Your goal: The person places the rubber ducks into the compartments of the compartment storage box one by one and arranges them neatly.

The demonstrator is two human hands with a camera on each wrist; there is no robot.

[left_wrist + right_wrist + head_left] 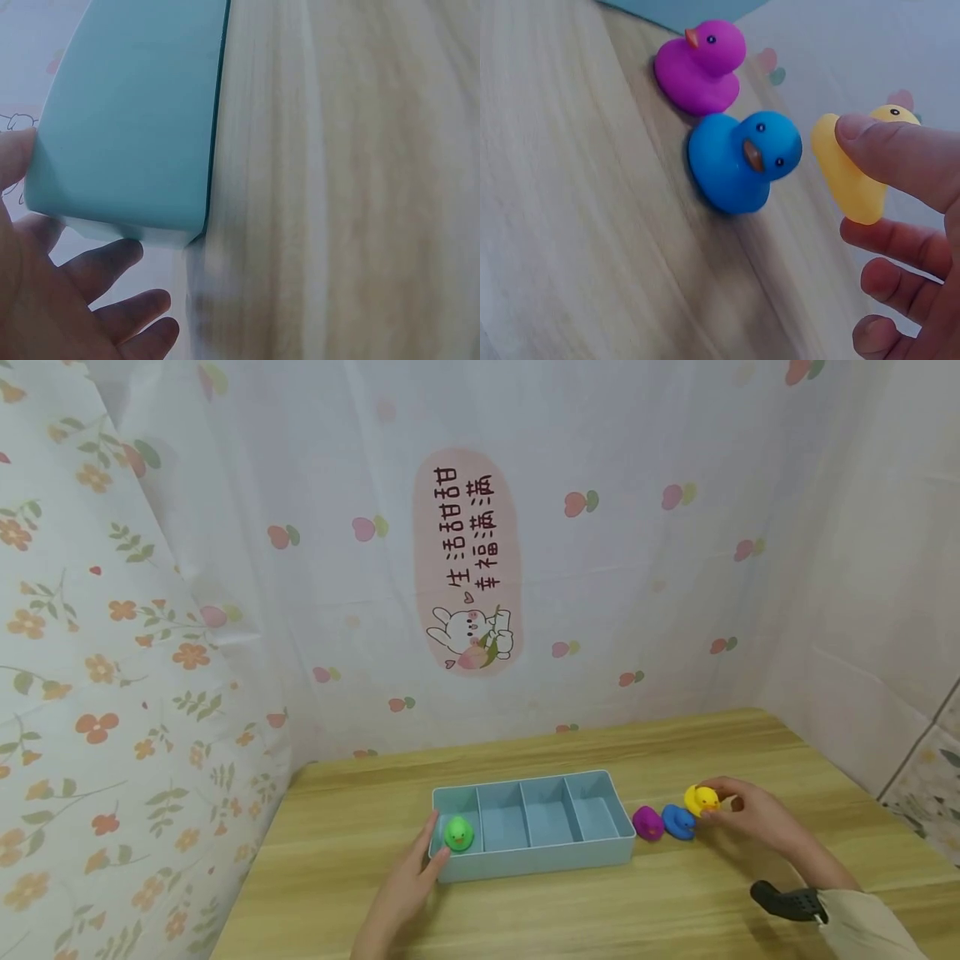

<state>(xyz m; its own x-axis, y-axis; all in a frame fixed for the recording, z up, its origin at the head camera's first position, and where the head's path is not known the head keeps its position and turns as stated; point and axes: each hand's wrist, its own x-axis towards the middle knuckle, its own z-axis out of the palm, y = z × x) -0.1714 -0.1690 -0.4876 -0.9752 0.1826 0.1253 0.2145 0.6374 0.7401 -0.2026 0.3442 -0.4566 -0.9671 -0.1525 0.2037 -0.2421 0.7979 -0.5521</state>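
Observation:
A light blue tray [536, 862] with several compartments in a row lies on the table. In its leftmost compartment sits a green rubber duck [459, 833]. My left hand [408, 877] holds the tray's left end, the thumb at the front rim and the fingers along the end wall [112, 232]. Right of the tray, my right hand [757, 814] pinches a yellow rubber duck [847, 176] between thumb and fingers. Beside it a blue rubber duck [731, 165] stands on the table, and next to that a purple rubber duck [697, 71], close to the tray's right end.
The wood-grain table [570, 910] runs back to a printed curtain [637, 593] with a rabbit picture and writing. A flowered cloth [127, 693] hangs on the left. A dark strap [791, 902] is around the right wrist.

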